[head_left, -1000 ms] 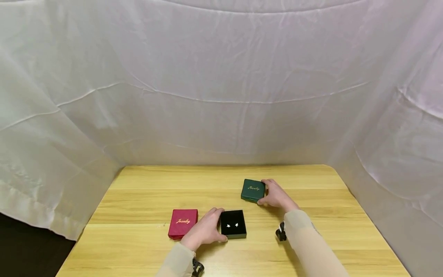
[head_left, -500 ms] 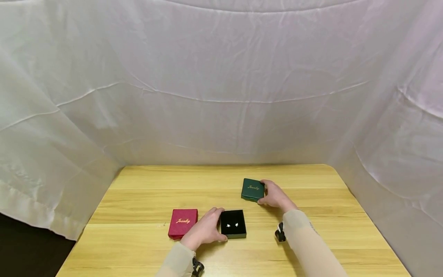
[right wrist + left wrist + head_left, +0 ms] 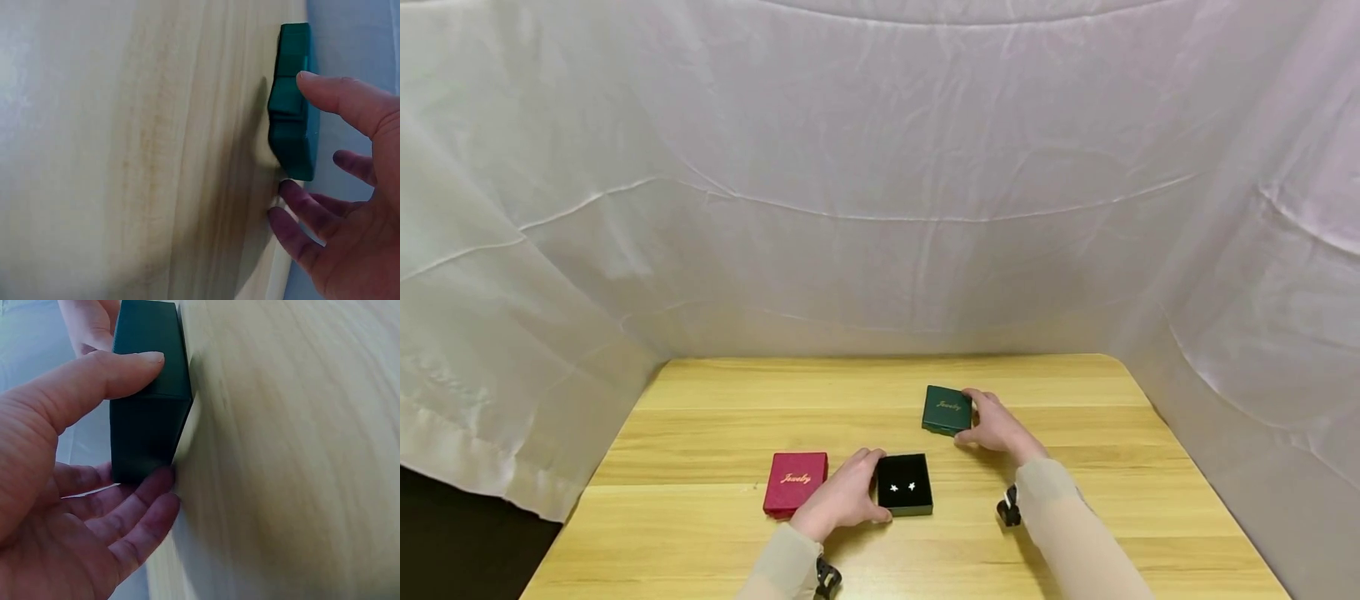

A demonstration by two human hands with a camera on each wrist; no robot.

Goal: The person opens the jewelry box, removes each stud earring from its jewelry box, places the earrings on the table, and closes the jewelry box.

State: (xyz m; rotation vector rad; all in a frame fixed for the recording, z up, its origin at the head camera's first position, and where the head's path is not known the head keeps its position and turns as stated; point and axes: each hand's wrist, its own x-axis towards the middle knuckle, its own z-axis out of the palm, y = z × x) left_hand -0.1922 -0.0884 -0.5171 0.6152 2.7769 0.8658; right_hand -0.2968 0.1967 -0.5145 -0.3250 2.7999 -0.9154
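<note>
My left hand [image 3: 842, 496] holds the dark green base of a jewelry box [image 3: 906, 511] on the table, thumb along its near side and fingers at the far side. Two small silver star earrings [image 3: 903, 487] sit on the base's black padding. In the left wrist view, the thumb lies across a corner of the green base [image 3: 147, 425]. Farther back and to the right, my right hand [image 3: 996, 427] grips the green lid [image 3: 947, 408], lettered "Jewelry" in gold, by its right side. The right wrist view has the thumb on the lid's edge [image 3: 290, 100], with a notch in its side.
A red jewelry box [image 3: 796, 483] with gold lettering lies on the wooden table [image 3: 715, 417], just left of my left hand. White cloth [image 3: 880, 275] hangs round the back and sides. A black strap mount [image 3: 1009, 505] sits on my right wrist.
</note>
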